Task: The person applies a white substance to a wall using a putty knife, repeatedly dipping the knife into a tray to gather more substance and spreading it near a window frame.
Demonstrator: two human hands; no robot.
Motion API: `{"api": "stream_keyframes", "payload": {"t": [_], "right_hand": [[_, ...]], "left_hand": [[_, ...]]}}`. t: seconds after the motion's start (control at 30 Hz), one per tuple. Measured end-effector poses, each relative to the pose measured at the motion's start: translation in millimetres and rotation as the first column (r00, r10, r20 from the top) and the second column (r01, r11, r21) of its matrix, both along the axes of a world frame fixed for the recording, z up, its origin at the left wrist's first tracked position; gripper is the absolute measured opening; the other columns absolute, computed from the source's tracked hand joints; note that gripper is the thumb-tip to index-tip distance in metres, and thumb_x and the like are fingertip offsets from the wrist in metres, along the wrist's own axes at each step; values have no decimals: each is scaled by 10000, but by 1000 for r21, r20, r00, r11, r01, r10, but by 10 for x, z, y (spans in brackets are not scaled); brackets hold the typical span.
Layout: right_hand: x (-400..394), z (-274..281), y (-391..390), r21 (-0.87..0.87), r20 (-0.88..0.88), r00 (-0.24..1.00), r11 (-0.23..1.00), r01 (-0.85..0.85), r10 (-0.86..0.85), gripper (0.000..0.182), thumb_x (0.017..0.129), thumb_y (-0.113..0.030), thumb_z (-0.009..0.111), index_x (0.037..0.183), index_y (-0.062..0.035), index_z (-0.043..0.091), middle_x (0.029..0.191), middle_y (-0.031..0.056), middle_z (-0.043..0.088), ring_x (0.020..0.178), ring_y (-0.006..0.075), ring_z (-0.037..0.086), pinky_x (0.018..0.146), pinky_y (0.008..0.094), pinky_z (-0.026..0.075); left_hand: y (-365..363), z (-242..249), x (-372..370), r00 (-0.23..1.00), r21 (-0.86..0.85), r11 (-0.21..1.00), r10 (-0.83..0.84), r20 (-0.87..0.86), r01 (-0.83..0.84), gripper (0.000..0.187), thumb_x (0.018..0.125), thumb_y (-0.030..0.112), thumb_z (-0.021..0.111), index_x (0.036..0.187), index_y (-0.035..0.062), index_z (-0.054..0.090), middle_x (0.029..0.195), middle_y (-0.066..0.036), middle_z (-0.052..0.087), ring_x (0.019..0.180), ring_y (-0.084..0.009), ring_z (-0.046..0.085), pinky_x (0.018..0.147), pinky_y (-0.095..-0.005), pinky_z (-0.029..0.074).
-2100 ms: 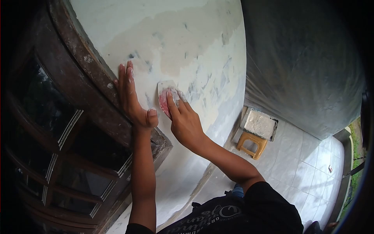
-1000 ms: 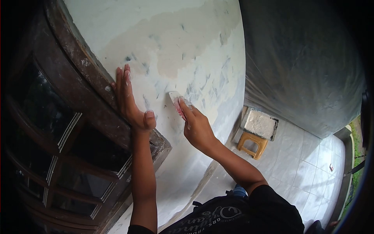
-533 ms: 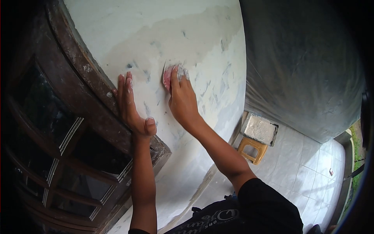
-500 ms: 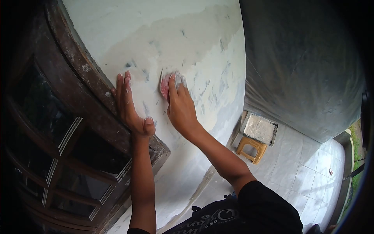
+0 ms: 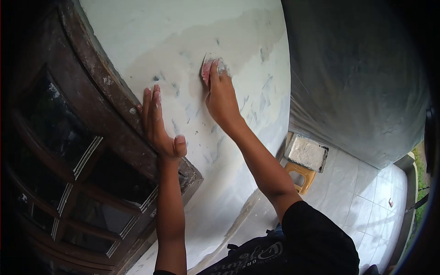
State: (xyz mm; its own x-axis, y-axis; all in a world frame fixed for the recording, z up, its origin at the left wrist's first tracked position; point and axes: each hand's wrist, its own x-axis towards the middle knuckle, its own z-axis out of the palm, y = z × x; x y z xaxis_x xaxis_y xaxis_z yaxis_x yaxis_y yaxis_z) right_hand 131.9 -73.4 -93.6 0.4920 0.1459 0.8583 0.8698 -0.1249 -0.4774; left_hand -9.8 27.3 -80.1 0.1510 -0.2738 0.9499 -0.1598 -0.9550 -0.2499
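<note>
Gripping the pink scraper (image 5: 206,73) at the wall (image 5: 261,103), the right hand (image 5: 222,98) has moved higher than half a second ago, shifting the work onto the darker patch (image 5: 247,33); the left hand (image 5: 160,128) stays open, fingers extended, along the wooden frame (image 5: 107,85)
</note>
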Motion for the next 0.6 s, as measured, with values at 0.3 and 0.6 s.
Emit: {"api": "stream_keyframes", "payload": {"t": [0.3,0.6], "right_hand": [[-1088,-992,-546,-31,-191,924,939,-343,331,695,776,188,486,1445,36,376,1325,344,383,1219,505,465,1013,469,461],[-727,-644,-1019,125,85,976,970,-210,200,574,757,191,553,1292,-18,538,1241,226,593,1141,349,596,931,350,490]], "left_hand": [[31,-19,33,999,2,999,-40,10,40,828,950,577,256,1453,-69,381,1433,-290,490,1401,-458,376,1173,-569,162],[61,-20,39,998,-10,999,-50,23,51,842,908,592,321,1472,-29,396,1419,-249,527,1403,-442,389,1173,-573,162]]}}
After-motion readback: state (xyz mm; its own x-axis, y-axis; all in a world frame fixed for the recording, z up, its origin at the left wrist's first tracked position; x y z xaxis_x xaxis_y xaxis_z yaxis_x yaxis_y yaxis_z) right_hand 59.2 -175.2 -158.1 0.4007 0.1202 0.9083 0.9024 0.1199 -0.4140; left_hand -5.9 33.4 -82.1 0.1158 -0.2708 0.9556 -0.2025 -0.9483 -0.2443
